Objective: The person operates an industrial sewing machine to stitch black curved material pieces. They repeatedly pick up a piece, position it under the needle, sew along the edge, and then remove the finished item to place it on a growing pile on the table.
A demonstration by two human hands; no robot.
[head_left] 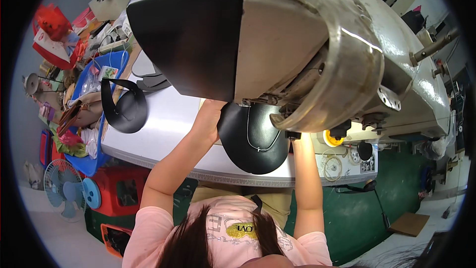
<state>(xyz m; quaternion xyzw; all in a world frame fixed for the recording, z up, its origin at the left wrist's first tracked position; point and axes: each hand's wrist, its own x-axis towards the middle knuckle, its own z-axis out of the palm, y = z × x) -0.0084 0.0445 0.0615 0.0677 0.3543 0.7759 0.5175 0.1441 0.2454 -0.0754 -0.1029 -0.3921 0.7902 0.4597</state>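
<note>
A black leather piece (255,154) with a rounded near end lies under the head of the sewing machine (285,44). A light line of stitching or cord runs in a U shape on it. My left hand (213,110) is closed at the leather's left edge, its fingertips hidden by the leather and the machine's dark cover. On the other side, my right hand (299,136) reaches in beside the leather, under the machine's curved clear guard (342,84). The guard and parts below it hide its fingers. The needle area is also hidden.
Another black leather piece with a strap-like loop (130,111) lies on the white table (161,126) at left. Beyond it stands a cluttered blue basket (89,164). A blue fan (67,188) and a red crate (116,188) are below. A yellow spool (333,139) sits at right.
</note>
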